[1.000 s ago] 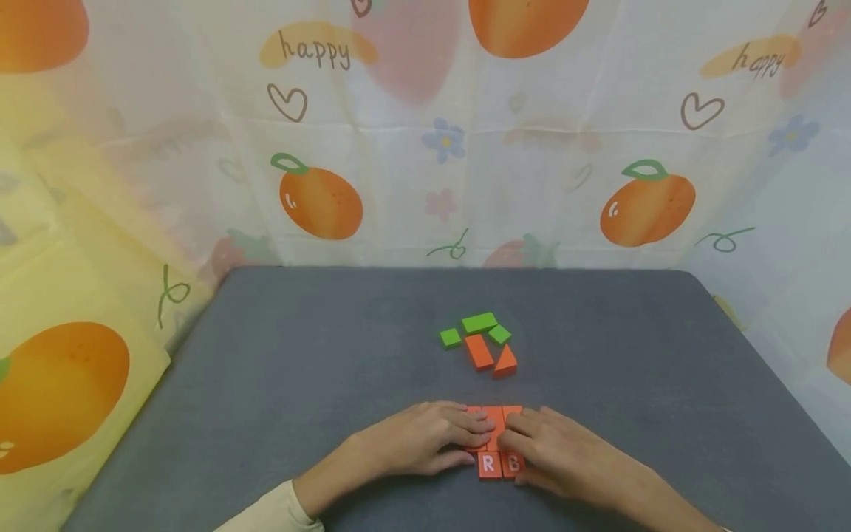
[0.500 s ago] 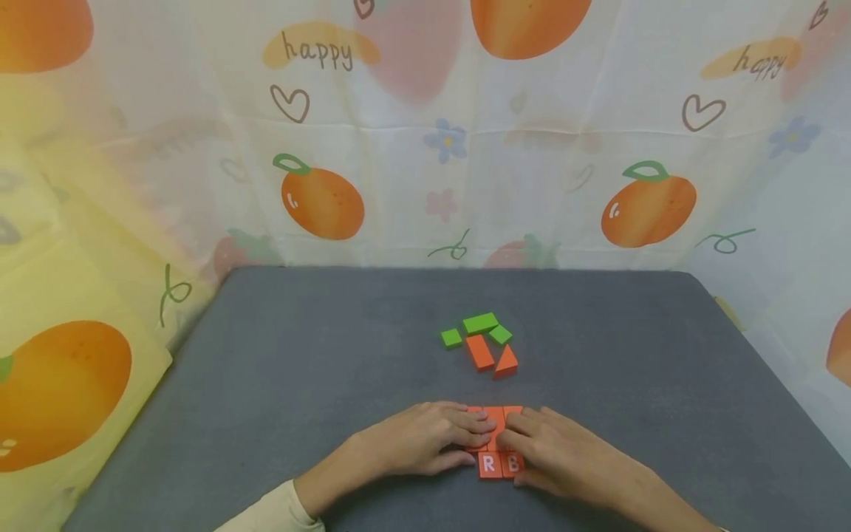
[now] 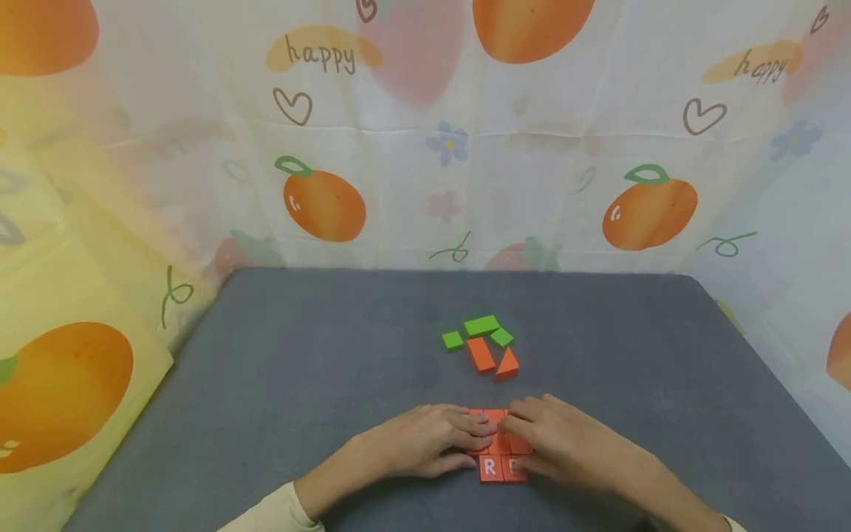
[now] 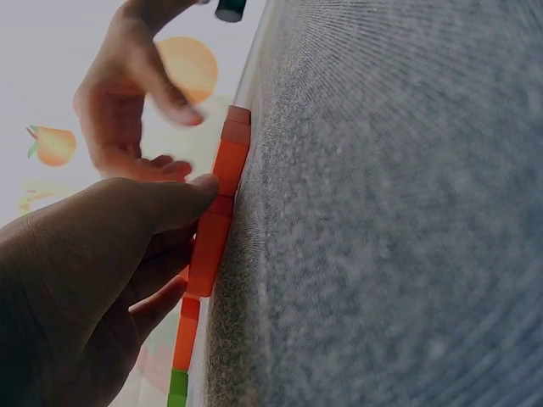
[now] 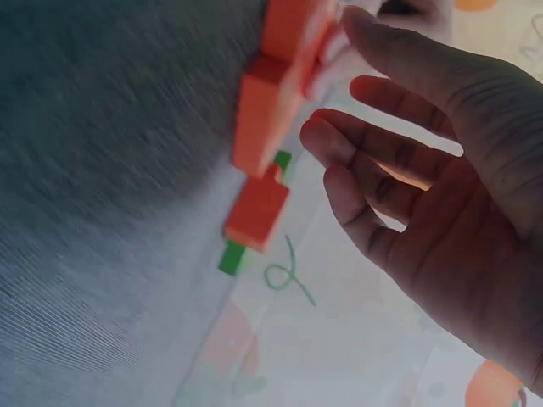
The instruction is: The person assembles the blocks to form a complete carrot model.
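Observation:
A cluster of flat orange tiles (image 3: 497, 443) lies near the table's front edge; one bottom tile shows a white "R" (image 3: 490, 467), and the lettered tile beside it (image 3: 513, 468) is partly covered. My left hand (image 3: 468, 434) rests flat on the cluster's left side, its thumb (image 4: 182, 202) against the tiles' edge (image 4: 214, 233). My right hand (image 3: 525, 428) lies over the right side with relaxed fingers (image 5: 373, 161), held just off the tiles (image 5: 276, 102) in the right wrist view. Neither hand grips a piece.
Farther back on the grey table (image 3: 299, 369) lie loose pieces: a green rectangle (image 3: 482, 325), two small green squares (image 3: 452, 340) (image 3: 501, 337), an orange slanted block (image 3: 480, 355) and an orange triangle (image 3: 507, 363). A fruit-print curtain (image 3: 425, 148) surrounds the table.
My right hand has slid left and forward over the tiles, now covering the top right tile and part of the second letter. The left hand has stayed put.

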The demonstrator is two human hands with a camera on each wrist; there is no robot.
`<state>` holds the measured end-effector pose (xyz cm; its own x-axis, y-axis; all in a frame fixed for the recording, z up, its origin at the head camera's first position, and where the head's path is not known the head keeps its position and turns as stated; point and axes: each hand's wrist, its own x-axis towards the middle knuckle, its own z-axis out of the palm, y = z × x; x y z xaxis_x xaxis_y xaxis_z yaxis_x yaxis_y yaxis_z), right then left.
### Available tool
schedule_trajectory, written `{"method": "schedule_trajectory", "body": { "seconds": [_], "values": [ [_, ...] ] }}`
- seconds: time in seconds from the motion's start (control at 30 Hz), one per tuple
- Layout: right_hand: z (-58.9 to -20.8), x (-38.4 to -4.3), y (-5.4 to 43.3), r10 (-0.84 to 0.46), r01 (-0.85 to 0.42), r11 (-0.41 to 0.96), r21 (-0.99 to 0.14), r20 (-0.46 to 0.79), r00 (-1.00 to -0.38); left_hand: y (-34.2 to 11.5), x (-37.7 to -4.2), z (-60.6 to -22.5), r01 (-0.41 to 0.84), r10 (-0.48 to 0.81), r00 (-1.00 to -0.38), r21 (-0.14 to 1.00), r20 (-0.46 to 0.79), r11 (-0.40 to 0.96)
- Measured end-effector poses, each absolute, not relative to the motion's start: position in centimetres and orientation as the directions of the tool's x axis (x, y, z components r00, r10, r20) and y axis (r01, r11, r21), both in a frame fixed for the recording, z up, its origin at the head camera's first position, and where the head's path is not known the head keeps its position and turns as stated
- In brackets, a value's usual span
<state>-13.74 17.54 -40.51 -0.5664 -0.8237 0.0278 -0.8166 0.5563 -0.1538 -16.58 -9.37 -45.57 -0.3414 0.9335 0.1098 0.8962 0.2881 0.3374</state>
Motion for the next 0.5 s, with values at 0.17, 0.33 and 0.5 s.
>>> {"method": "schedule_trajectory", "body": {
  "seconds": [0.17, 0.33, 0.5],
  "values": [
    [-39.0, -16.5, 17.2, -0.816, -0.812, 0.565, -0.145, 0.047, -0.576, -9.5, -16.6, -45.6, 0.901, 0.934, -0.336, 0.331, 0.122, 0.281],
    [-38.1, -19.8, 16.5, -0.792, -0.794, 0.597, -0.118, 0.075, -0.606, -9.4, -16.5, -45.6, 0.902, 0.935, -0.333, 0.331, 0.124, 0.277],
    [-37.9, -22.3, 15.3, -0.751, -0.742, 0.656, -0.138, -0.020, -0.660, -9.4, -16.6, -45.5, 0.897, 0.934, -0.342, 0.332, 0.100, 0.293]
  ]
}}
